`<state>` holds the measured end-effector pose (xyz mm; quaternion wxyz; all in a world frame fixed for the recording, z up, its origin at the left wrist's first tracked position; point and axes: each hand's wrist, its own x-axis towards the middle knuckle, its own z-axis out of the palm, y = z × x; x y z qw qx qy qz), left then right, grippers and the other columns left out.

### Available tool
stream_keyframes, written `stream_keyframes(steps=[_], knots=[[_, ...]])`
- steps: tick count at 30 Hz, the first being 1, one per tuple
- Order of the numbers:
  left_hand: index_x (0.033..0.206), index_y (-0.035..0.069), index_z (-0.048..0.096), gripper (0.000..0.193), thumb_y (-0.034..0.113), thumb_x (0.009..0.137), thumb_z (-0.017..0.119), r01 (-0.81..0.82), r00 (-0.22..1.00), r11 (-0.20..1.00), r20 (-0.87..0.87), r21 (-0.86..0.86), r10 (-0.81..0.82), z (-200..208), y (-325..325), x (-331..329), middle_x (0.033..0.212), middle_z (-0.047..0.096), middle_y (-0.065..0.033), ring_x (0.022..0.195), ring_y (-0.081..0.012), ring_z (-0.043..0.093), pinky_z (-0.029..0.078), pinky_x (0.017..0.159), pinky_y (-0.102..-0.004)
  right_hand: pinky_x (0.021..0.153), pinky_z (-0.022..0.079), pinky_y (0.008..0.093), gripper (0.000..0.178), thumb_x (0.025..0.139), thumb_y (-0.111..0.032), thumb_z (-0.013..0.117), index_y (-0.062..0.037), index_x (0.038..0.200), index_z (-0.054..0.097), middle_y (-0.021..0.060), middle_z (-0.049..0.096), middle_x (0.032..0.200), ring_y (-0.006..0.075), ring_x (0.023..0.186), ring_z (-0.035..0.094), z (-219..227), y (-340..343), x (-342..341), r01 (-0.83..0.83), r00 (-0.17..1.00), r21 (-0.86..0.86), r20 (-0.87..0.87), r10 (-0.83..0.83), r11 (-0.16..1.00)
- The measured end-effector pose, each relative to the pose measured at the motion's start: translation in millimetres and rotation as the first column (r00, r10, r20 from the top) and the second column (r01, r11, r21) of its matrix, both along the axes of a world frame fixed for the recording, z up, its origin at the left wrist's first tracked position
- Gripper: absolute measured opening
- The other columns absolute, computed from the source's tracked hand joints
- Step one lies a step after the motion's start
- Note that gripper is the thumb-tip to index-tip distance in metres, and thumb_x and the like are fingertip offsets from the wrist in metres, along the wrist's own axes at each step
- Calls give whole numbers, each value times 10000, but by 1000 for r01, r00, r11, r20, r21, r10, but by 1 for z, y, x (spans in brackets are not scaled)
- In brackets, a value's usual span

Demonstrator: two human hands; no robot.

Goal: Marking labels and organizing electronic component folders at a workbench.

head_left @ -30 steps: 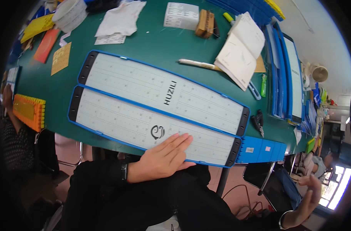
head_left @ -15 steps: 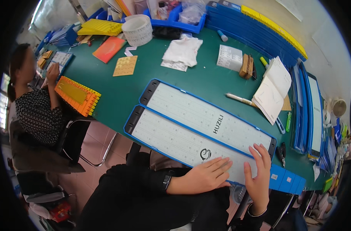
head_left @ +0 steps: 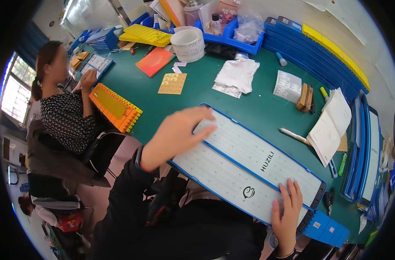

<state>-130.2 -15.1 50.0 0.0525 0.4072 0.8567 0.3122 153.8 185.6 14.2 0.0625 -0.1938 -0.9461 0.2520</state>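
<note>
A long blue-edged case (head_left: 232,157) lies unfolded on the bench, its two white marked panels side by side. Over the case's left end reaches my left hand (head_left: 178,132), slightly blurred, fingers stretched out and thumb apart, hiding that end. Whether it touches the edge I cannot tell. My right hand (head_left: 287,216) rests flat on the nearer panel close to the black right end, fingertips near the middle fold. It holds nothing. A blue strip of several segments (head_left: 325,229) shows at the case's right end.
The green bench (head_left: 180,106) carries a white cloth (head_left: 238,74), an open notebook (head_left: 331,125), a pen (head_left: 295,136), pliers (head_left: 329,200) and a tape roll (head_left: 188,44). Blue cases (head_left: 310,52) line the back. Another person (head_left: 67,110) sits at left beside an orange rack (head_left: 115,108).
My left hand has moved from the nearer panel to the case's left end. My right hand has come down flat on the panel. The whole view has shifted left.
</note>
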Motion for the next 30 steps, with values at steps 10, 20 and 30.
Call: stream_keyframes(steps=[10, 20, 30], knots=[[768, -56, 654, 513, 450, 734, 731, -477, 837, 808, -459, -345, 298, -76, -54, -189, 734, 657, -216, 666, -318, 658, 503, 620, -382, 1054, 314, 457, 413, 827, -81, 615, -40, 1234, 562, 159, 461, 1367, 371, 1293, 389, 22, 20, 8, -98, 995, -151, -12, 98, 984], [1240, -64, 486, 801, 375, 671, 838, -497, 810, 753, 80, -432, 581, -49, -57, -190, 1078, 618, -158, 916, -191, 624, 510, 665, -291, 902, 457, 378, 318, 869, -77, 582, -44, 1185, 565, 141, 559, 1232, 319, 1053, 571, 33, 119, -20, -125, 991, 38, -47, 127, 991], [1232, -4, 460, 437, 193, 893, 652, -298, 796, 884, 605, 359, 23, -4, -10, -56, 896, 648, -66, 596, -90, 599, 516, 534, -225, 704, 489, 363, 168, 857, -72, 597, -63, 1024, 590, 93, 553, 1066, 293, 894, 611, 5, 123, -88, -176, 984, 56, 12, 175, 983]])
